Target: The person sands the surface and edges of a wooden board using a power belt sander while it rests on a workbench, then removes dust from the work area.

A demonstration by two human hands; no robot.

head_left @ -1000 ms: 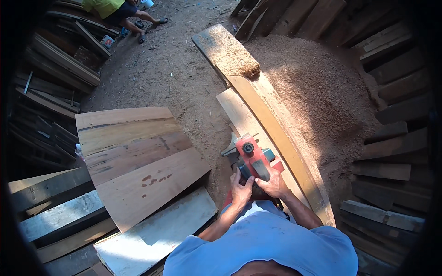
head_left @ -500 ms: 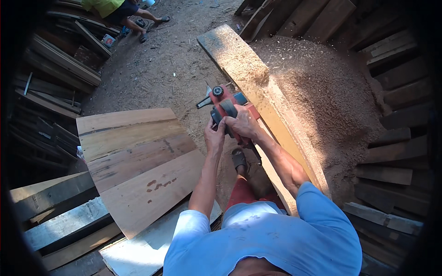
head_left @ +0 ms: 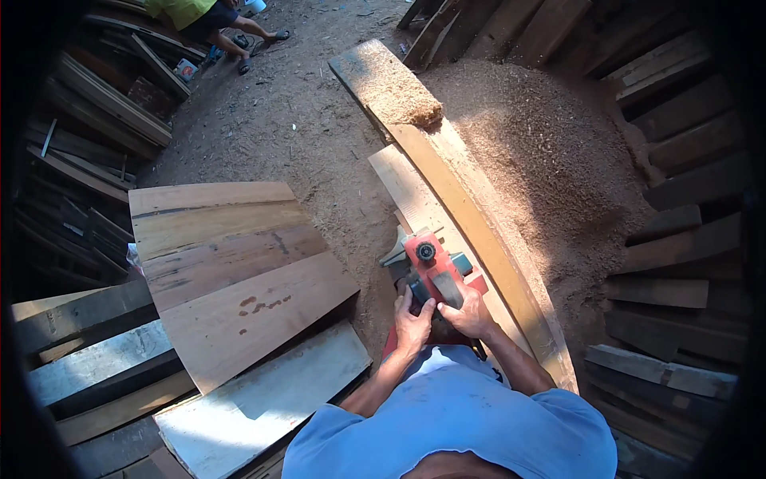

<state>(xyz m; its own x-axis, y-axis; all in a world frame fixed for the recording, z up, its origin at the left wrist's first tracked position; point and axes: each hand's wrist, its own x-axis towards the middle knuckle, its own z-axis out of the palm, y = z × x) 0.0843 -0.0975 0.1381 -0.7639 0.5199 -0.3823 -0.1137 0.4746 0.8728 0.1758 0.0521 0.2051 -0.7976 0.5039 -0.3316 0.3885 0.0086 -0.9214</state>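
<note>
A red electric hand planer with a black knob rests on a pale narrow board, close to my body. My right hand is closed around the planer's rear handle. On the planer's left rear side my left hand is closed too, its thumb near the right one; some of its fingers are hidden beneath the tool. The board lies along the left side of a long, thick timber beam. Shavings are heaped on the beam's far part.
A large pile of shavings spreads right of the beam. Several joined boards form a panel at left, above a whitish slab. Stacked planks line both sides. Another person's legs show at the far left.
Both hands have drawn the planer back toward my body along the board. The board's far end, hidden before, now shows. The view has shifted slightly.
</note>
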